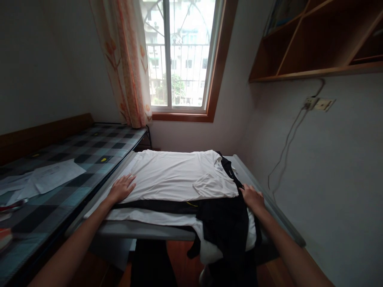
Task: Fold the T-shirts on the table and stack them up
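A white T-shirt [170,173] lies spread on top of a layered stack of clothes, its collar to the right and one short sleeve folded over its front. Beneath it a black shirt [224,219] shows along the near side, its sleeve hanging over the edge. Another white garment [149,217] lies lower in the stack. My left hand [122,188] rests flat at the left end of the top shirt, fingers apart. On the right, the curled fingers of my right hand [252,196] hold the black shirt near its collar.
The clothes lie on a grey table [143,231]. To the left stands a bed [104,141] with a checked cover and papers [56,175]. A curtained window [185,59] is ahead. Wooden shelves [302,73] and a socket [311,103] with hanging cords are on the right.
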`<action>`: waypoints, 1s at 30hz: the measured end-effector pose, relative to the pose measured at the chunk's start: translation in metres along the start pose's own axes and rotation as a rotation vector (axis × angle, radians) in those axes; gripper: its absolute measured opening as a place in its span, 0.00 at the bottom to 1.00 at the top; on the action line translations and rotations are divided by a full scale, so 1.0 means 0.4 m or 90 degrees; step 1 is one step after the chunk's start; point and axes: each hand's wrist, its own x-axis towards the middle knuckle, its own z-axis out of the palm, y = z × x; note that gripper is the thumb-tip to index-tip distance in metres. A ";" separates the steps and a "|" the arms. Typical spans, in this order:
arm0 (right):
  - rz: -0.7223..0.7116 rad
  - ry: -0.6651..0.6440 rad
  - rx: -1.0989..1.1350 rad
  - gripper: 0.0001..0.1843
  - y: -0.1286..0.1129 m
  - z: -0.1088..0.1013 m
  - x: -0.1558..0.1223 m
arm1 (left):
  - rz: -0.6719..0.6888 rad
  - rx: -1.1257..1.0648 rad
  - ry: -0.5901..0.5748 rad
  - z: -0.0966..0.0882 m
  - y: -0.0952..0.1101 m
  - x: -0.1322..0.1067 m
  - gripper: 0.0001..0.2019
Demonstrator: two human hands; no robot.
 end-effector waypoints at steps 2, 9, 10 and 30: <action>-0.013 0.010 0.013 0.18 0.025 0.008 -0.026 | 0.011 -0.013 0.001 0.004 0.003 -0.021 0.27; -0.051 0.042 0.047 0.18 0.085 0.016 -0.062 | 0.081 -0.186 -0.003 -0.036 -0.024 -0.064 0.31; -0.054 0.057 0.049 0.18 0.086 0.008 -0.061 | 0.099 -0.233 -0.002 -0.051 -0.035 -0.070 0.31; -0.414 0.008 0.230 0.14 0.057 -0.024 -0.092 | 0.091 -0.433 -0.230 -0.166 -0.132 -0.173 0.21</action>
